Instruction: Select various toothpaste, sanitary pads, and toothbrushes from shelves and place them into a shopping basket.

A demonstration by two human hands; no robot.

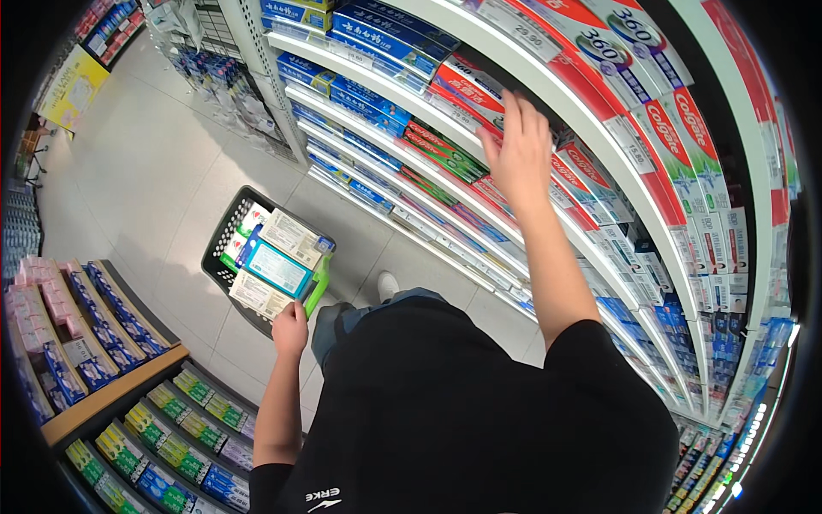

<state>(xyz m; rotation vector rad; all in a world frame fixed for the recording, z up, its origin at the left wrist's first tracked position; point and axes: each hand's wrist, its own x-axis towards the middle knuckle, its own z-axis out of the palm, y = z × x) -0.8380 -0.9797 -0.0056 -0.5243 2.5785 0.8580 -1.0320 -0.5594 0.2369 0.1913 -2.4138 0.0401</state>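
My left hand [290, 329] is closed at the near edge of a dark grey shopping basket [224, 224], by the end of its green handle [318, 289]. The exact grip is partly hidden by the fingers. Inside the basket lie several packages, among them a blue-and-white pack [272, 271], a cream box [291, 237] and a green-and-white pack [246, 227]. My right hand [521, 158] reaches up to the shelves with its fingers stretched out and nothing held. Beside its fingertips sits a red toothpaste box [469, 92]; whether they touch it, I cannot tell.
Curved-looking white shelves [360, 58] full of toothpaste boxes rise in front and to the right. On the left stands a low display with blue packs [110, 308] and green-and-yellow packs [163, 433]. A yellow sign [73, 88] stands at the far left on the tiled floor [154, 180].
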